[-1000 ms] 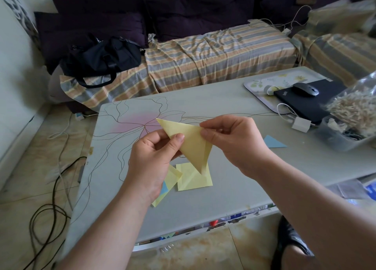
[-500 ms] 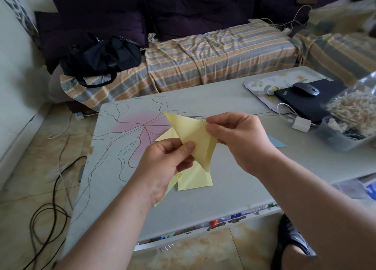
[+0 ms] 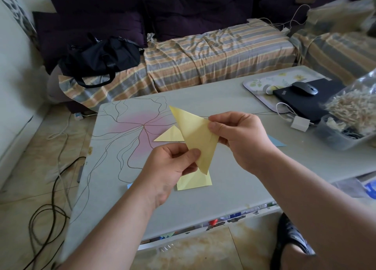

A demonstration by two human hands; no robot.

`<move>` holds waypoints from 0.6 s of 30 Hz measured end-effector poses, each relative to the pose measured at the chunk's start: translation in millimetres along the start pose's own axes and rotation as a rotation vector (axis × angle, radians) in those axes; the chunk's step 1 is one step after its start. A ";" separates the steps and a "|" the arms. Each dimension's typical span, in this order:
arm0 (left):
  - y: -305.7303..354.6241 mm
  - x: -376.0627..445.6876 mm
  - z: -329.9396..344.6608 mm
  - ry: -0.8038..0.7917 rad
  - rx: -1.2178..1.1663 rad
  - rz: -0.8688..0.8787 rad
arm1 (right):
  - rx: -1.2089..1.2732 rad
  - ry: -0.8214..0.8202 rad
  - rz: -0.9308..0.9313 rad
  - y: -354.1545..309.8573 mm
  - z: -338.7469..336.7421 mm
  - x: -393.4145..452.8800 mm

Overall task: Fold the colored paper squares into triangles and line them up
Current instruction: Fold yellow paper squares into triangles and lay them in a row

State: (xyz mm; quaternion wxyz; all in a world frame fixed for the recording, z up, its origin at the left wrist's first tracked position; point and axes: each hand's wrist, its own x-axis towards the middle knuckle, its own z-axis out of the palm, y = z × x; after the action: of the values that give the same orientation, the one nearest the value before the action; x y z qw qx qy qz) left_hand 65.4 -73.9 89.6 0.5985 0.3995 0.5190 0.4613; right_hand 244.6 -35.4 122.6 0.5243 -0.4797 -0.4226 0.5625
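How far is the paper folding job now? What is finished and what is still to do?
Done: one small yellow triangle lies folded on the table. In hand: the left hand and right hand pinch a yellow paper, already triangular, above the table. Left: yellow paper lies under the hands, its shape partly hidden, and a blue piece sits apart. No row is visible yet.

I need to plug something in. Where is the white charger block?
In the head view the white charger block lies on the table's right side, between the black laptop and the clear plastic tub.
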 end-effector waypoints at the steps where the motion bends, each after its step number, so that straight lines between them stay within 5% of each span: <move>1: -0.4 0.0 -0.4 0.001 0.002 0.002 | 0.000 0.003 0.002 0.1 -0.4 0.2; 18: 1.5 -3.6 -7.2 -0.138 0.065 -0.015 | 0.021 0.028 0.025 1.2 -3.4 2.3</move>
State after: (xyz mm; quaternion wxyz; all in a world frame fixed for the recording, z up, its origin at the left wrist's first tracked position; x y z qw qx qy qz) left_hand 57.9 -76.9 91.0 0.6231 0.4454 0.4943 0.4111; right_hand 247.7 -33.4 120.6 0.5283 -0.4872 -0.4031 0.5666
